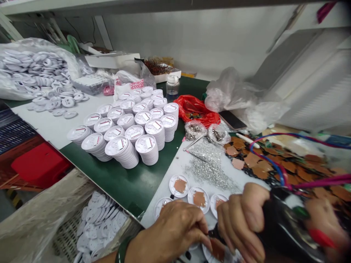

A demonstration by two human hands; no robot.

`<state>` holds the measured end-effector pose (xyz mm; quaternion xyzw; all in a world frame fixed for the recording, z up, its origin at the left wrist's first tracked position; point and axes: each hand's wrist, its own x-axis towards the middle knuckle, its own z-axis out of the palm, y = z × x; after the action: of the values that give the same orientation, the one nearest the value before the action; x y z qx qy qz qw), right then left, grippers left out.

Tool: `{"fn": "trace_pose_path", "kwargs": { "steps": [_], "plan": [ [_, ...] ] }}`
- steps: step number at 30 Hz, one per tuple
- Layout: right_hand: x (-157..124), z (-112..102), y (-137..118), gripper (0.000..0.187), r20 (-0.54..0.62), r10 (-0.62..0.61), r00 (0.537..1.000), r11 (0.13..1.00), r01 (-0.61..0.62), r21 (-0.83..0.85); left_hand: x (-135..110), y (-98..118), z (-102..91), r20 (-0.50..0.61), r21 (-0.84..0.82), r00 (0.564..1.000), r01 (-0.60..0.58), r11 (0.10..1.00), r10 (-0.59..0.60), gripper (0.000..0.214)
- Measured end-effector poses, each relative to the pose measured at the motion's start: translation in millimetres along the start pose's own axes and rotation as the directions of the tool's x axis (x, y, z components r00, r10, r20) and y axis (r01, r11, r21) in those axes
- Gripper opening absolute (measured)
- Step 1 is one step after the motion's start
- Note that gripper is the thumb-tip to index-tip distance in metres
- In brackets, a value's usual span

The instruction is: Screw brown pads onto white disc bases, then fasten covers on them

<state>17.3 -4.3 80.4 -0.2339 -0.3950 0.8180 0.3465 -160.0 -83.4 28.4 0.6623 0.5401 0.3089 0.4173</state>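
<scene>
My right hand (242, 221) is wrapped around a black electric screwdriver (285, 223). Its narrow tip points left and down toward a white round disc (210, 255) carrying a brown square board (218, 250). My left hand (178, 230) has its thumb and fingers pinched beside the tip, and whatever is between them is hidden. Just beyond both hands lie several white discs (188, 186) with brown boards. Loose small silver screws (208, 168) are heaped farther back on the pale sheet.
Stacked white discs (148, 144) stand on the green table (131, 186). Brown boards (263, 166) are piled right, below a red and blue cord (267, 157). A red bag (194, 106), phone (233, 119) and bottle (172, 87) sit behind. A basket (65, 237) of discs is lower left.
</scene>
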Motion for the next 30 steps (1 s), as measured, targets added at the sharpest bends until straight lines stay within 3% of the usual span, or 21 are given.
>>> {"fn": "trace_pose_path", "kwargs": {
  "steps": [4,10,16,20,23,25,30],
  "plan": [
    [-4,10,2,0.058,-0.013,0.058,0.998,0.998,-0.058,-0.008,-8,7,-8.0,0.083,0.12,0.997,-0.015,0.993,0.005,0.01],
    [-6,14,-3,0.057,-0.016,-0.025,1.0,1.0,0.025,0.011,-15,10,-5.4,0.024,0.152,0.997,-0.077,0.985,0.074,0.009],
    [-4,14,-9,0.06,0.103,-0.031,0.994,0.999,0.027,0.044,-20,-5,1.3,-0.049,0.312,0.983,-0.152,0.938,0.176,0.009],
    [-3,11,3,0.06,0.097,-0.075,0.992,0.997,0.074,0.022,-35,-14,-3.6,-0.085,0.496,0.935,-0.26,0.828,0.345,0.016],
    [0,11,16,0.059,0.081,-0.128,0.989,0.992,0.126,0.022,-44,-31,5.2,-0.069,0.626,0.885,-0.32,0.711,0.46,0.024],
    [3,12,24,0.059,0.087,-0.143,0.986,0.99,0.143,0.0,-47,-47,18.2,-0.175,0.679,0.796,-0.329,0.657,0.58,0.02],
    [7,9,39,0.059,0.07,-0.164,0.984,0.984,0.168,-0.059,-44,-70,42.3,-0.23,0.72,0.756,-0.291,0.629,0.613,0.02]
  ]
}}
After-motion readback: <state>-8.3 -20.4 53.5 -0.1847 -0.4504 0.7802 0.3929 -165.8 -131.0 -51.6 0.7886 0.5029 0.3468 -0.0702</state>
